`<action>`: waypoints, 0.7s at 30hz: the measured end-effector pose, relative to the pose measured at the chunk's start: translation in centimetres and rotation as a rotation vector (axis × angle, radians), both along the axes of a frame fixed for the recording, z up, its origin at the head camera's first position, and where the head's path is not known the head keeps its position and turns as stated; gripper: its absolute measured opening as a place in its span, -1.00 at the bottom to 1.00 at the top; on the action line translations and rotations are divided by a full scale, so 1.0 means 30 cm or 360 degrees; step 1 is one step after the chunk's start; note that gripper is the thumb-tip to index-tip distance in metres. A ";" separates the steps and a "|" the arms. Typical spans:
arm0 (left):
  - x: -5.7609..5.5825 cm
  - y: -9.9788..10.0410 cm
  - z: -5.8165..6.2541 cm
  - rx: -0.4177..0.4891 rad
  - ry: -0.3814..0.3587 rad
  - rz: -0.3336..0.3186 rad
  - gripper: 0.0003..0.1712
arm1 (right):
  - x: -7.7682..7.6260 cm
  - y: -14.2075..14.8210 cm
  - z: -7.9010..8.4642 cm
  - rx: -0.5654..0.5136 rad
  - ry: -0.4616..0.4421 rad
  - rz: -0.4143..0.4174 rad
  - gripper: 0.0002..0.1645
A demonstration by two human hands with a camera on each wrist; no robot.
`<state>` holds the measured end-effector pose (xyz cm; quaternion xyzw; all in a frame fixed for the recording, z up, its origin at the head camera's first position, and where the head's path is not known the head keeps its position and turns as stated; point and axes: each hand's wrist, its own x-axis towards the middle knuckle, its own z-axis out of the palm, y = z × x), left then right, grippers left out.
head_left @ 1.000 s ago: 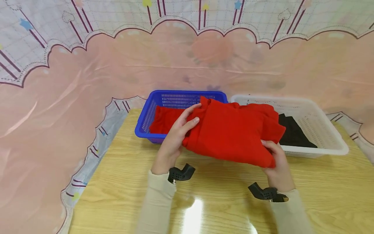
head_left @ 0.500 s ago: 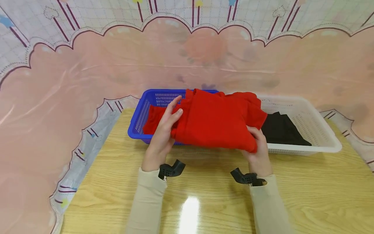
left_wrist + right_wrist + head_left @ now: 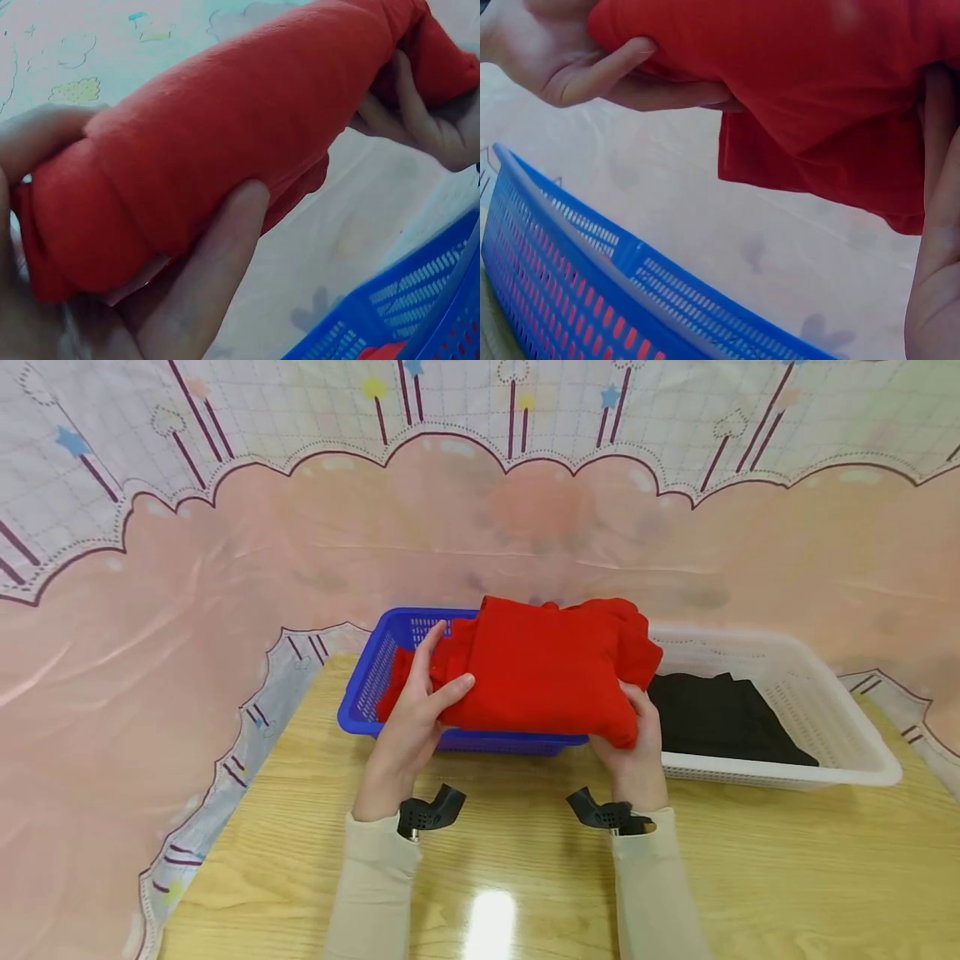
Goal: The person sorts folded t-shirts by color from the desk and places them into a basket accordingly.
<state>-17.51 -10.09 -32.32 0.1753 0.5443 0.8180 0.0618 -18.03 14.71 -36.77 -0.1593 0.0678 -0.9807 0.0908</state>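
A folded red garment (image 3: 547, 668), thick and soft, is held up between both hands in the head view. My left hand (image 3: 408, 718) grips its left end, the thumb lying over the near face. At the other end my right hand (image 3: 636, 752) holds the right corner, its thumb on top and the other fingers mostly hidden. Below and behind the garment is a blue basket (image 3: 510, 743), with more red cloth (image 3: 395, 685) inside it. In the right wrist view the garment (image 3: 795, 90) is apart from and above the basket's rim (image 3: 577, 240).
A white basket (image 3: 862, 772) stands on the right, close beside the blue one, with folded black cloth (image 3: 720, 718) in it. Both rest on a wood-grain table (image 3: 525, 843). A patterned pink and white sheet (image 3: 225, 568) hangs behind the table and along its left side.
Both hands have carried the red garment leftward, from between the two baskets to over the blue basket. More of the black cloth in the white basket now shows.
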 end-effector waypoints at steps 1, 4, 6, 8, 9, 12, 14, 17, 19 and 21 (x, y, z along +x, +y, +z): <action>-0.003 -0.002 -0.005 -0.0022 0.0028 0.0019 -0.18 | -0.002 -0.002 -0.002 0.0021 0.0022 -0.0003 -0.96; -0.014 -0.010 -0.018 -0.0079 0.0118 0.0093 -0.19 | -0.012 -0.006 -0.005 0.0088 0.0080 -0.0027 -0.89; -0.020 -0.013 -0.026 -0.0125 0.0163 0.0154 -0.22 | -0.018 -0.008 -0.009 0.0136 0.0092 -0.0053 -0.81; -0.023 -0.016 -0.034 -0.0166 0.0173 0.0216 -0.26 | -0.024 -0.007 -0.015 0.0179 0.0087 -0.0081 -0.73; -0.023 -0.018 -0.038 -0.0187 0.0173 0.0250 -0.28 | -0.027 -0.005 -0.020 0.0207 0.0078 -0.0101 -0.69; -0.021 -0.025 -0.044 -0.0241 0.0154 0.0345 -0.34 | -0.027 -0.006 -0.033 0.0326 0.0045 -0.0180 -0.61; -0.022 -0.030 -0.048 -0.0262 0.0151 0.0389 -0.36 | -0.028 -0.005 -0.042 0.0401 0.0044 -0.0231 -0.55; -0.025 -0.039 -0.057 -0.0299 0.0170 0.0445 -0.37 | -0.031 -0.005 -0.048 0.0524 0.0090 -0.0289 -0.43; -0.029 -0.046 -0.065 -0.0307 0.0183 0.0480 -0.41 | -0.035 -0.004 -0.048 0.0643 0.0138 -0.0316 -0.36; -0.033 -0.052 -0.074 -0.0333 0.0200 0.0540 -0.46 | -0.038 -0.003 -0.045 0.0805 0.0173 -0.0352 -0.30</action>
